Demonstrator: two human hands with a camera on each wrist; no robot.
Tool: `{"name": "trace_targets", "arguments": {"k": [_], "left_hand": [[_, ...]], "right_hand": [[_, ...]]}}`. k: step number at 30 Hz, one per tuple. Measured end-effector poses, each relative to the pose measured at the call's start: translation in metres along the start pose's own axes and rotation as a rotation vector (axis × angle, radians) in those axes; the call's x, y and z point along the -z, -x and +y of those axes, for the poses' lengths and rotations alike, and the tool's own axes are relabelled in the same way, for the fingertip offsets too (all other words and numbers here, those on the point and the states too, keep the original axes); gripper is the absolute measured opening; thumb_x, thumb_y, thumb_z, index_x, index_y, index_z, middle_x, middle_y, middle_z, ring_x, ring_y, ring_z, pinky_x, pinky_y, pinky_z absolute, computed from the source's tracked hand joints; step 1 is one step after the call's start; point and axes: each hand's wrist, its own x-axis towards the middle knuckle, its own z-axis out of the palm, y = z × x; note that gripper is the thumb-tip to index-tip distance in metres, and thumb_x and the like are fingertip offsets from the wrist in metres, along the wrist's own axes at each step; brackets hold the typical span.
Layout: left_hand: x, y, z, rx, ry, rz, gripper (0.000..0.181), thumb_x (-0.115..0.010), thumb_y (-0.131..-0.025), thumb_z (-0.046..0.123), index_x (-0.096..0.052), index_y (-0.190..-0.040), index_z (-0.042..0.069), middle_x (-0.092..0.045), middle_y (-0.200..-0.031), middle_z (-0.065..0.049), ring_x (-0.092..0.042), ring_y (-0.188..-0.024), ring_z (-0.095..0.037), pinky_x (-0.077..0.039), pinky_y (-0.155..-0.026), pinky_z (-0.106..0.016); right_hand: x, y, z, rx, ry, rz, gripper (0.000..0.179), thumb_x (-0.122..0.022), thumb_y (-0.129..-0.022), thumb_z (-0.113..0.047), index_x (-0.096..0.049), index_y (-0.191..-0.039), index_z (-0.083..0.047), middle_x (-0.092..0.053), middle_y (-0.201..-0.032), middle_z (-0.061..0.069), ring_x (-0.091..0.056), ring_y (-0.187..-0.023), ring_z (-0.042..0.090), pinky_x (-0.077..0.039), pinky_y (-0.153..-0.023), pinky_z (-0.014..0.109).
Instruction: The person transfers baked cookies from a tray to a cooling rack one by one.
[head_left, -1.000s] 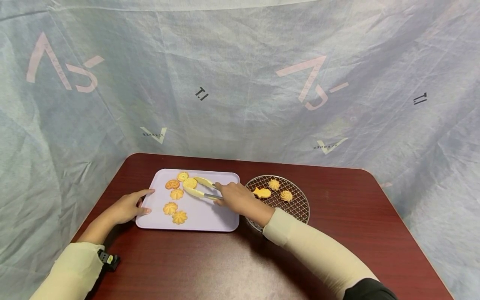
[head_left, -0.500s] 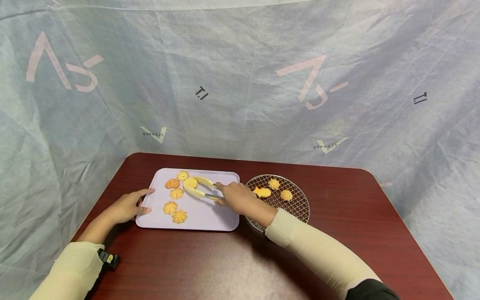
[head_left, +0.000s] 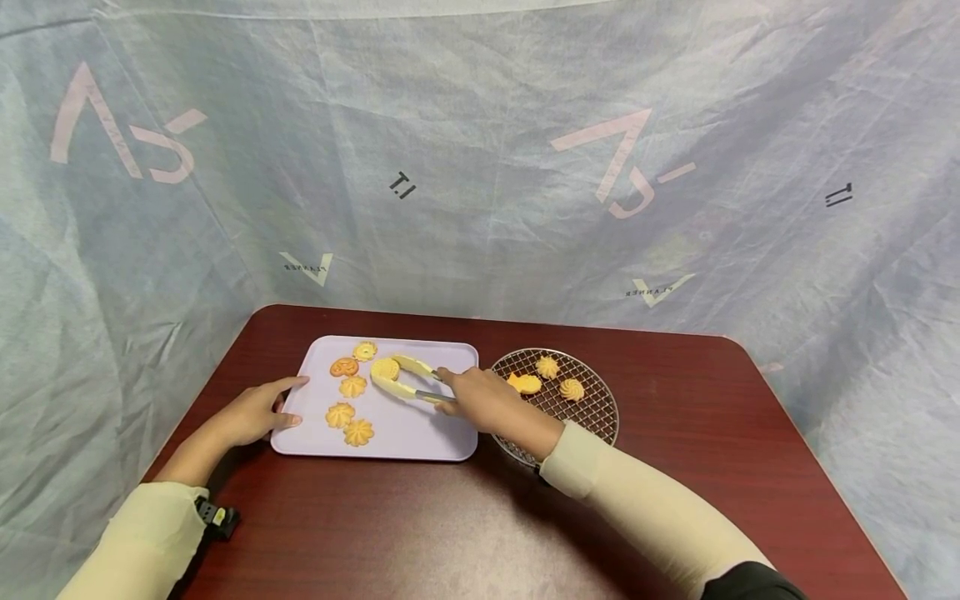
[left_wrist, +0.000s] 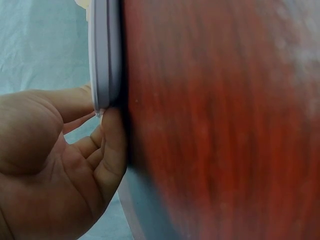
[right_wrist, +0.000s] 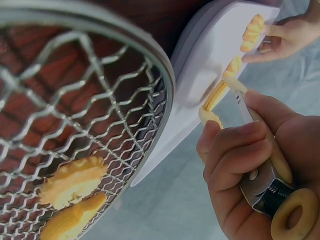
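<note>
My right hand [head_left: 483, 400] grips a pair of tongs [right_wrist: 265, 185] with pale yellow tips and metal arms. Between those tips sits a round yellow cookie [head_left: 385, 370], over the lilac tray [head_left: 427, 437]. At the tray's left edge my left hand [head_left: 258, 415] pinches the rim, the thumb on one side and curled fingers on the other in the left wrist view. Left of the tongs lie a ring-shaped cookie [head_left: 365, 351], a pretzel-like cookie [head_left: 344, 367] and a flower-shaped cookie [head_left: 352, 386]. Two more flower-shaped cookies, one of them a larger cookie [head_left: 358, 432], lie nearer the front.
A round wire rack [head_left: 600, 417] stands right of the tray, partly under my right forearm. It bears a fish-shaped cookie [head_left: 524, 383], a star-shaped cookie [head_left: 547, 367] and a swirled cookie [head_left: 572, 390]. The red-brown table [head_left: 697, 400] meets grey cloth at the back and sides.
The tongs and the round cookie between their tips have shifted slightly right, away from the ring-shaped cookie. My right hand moved right with them. My left hand stays at the tray.
</note>
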Motion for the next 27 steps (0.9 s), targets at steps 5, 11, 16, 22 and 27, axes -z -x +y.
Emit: {"name": "trace_targets", "arguments": {"k": [5, 11, 16, 22, 27], "left_hand": [[0.0, 0.0, 0.001, 0.001, 0.009, -0.001, 0.068, -0.075, -0.093, 0.007, -0.041, -0.15, -0.009, -0.051, -0.08, -0.008, -0.053, -0.06, -0.018, -0.047, -0.053, -0.033], [0.0, 0.0, 0.001, 0.002, 0.011, 0.0, 0.067, -0.074, -0.093, 0.006, -0.041, -0.15, -0.009, -0.051, -0.079, -0.008, -0.054, -0.06, -0.018, -0.047, -0.053, -0.033], [0.0, 0.0, 0.002, 0.005, 0.009, 0.0, 0.067, -0.074, -0.094, 0.006, -0.041, -0.15, -0.009, -0.051, -0.079, -0.008, -0.054, -0.059, -0.018, -0.047, -0.053, -0.033], [0.0, 0.0, 0.002, 0.005, 0.011, -0.003, 0.068, -0.074, -0.094, 0.007, -0.041, -0.151, -0.009, -0.051, -0.08, -0.009, -0.054, -0.06, -0.018, -0.047, -0.053, -0.034], [0.0, 0.0, 0.002, 0.005, 0.012, 0.001, 0.068, -0.074, -0.094, 0.007, -0.041, -0.151, -0.008, -0.051, -0.08, -0.008, -0.054, -0.059, -0.018, -0.047, -0.053, -0.034]], "right_hand": [[-0.001, 0.005, 0.003, 0.021, 0.006, 0.008, 0.065, -0.066, -0.1, -0.047, -0.048, -0.156, -0.02, -0.073, -0.111, 0.017, -0.061, -0.07, 0.019, -0.05, -0.057, 0.032], [-0.002, 0.012, 0.006, 0.06, 0.0, 0.025, 0.066, -0.067, -0.1, -0.044, -0.048, -0.155, -0.015, -0.072, -0.094, 0.015, -0.058, -0.065, 0.017, -0.049, -0.056, 0.029], [-0.001, 0.019, 0.008, 0.072, -0.011, 0.035, 0.066, -0.069, -0.099, -0.043, -0.049, -0.155, -0.014, -0.07, -0.087, 0.013, -0.055, -0.06, 0.015, -0.048, -0.053, 0.029], [-0.001, 0.027, 0.01, 0.07, 0.0, 0.048, 0.065, -0.069, -0.099, -0.044, -0.051, -0.153, -0.013, -0.07, -0.085, 0.012, -0.055, -0.061, 0.015, -0.047, -0.052, 0.029], [-0.002, 0.032, 0.014, 0.078, -0.007, 0.06, 0.065, -0.069, -0.098, -0.044, -0.051, -0.153, -0.014, -0.072, -0.09, 0.013, -0.058, -0.067, 0.015, -0.048, -0.055, 0.03]]}}
